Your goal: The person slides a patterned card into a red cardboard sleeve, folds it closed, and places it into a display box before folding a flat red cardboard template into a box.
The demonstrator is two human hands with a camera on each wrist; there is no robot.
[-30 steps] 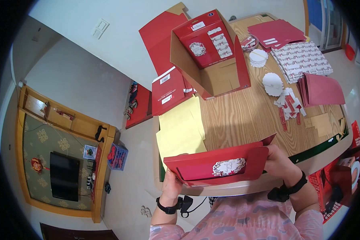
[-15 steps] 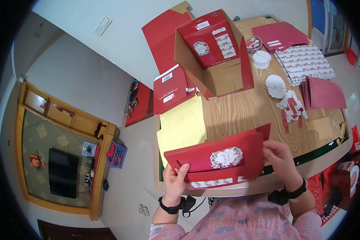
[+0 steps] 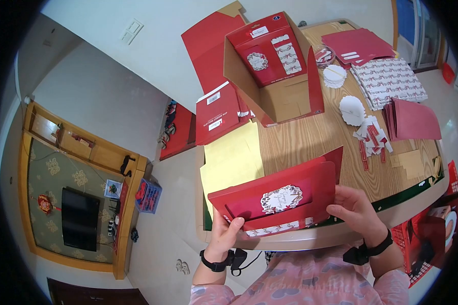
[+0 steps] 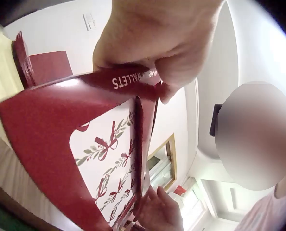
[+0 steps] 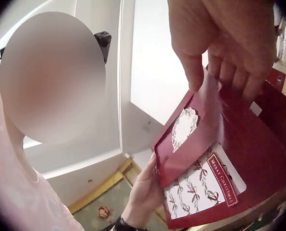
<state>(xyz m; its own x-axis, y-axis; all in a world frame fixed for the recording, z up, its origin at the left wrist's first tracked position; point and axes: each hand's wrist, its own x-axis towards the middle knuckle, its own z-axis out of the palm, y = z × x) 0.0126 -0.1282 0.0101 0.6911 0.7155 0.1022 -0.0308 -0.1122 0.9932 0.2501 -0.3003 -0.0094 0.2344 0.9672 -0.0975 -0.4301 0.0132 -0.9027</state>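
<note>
Gripping the red card wallet [image 3: 285, 201]: left hand [image 3: 225, 235] pinches its 8 o'clock corner, right hand [image 3: 355, 208] its 3 o'clock edge.

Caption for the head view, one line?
Left hand and right hand hold a red pack at the table edge.

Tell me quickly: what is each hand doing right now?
Left hand: closed, pinching the left end of the red card pack.
Right hand: closed, holding the right end of the same pack.

Two hands [image 3: 223, 235] [image 3: 355, 207], one red folder [image 3: 310, 180], one open box [image 3: 285, 101], perhaps two white disc stacks [image 3: 352, 109] [image 3: 335, 76]
</note>
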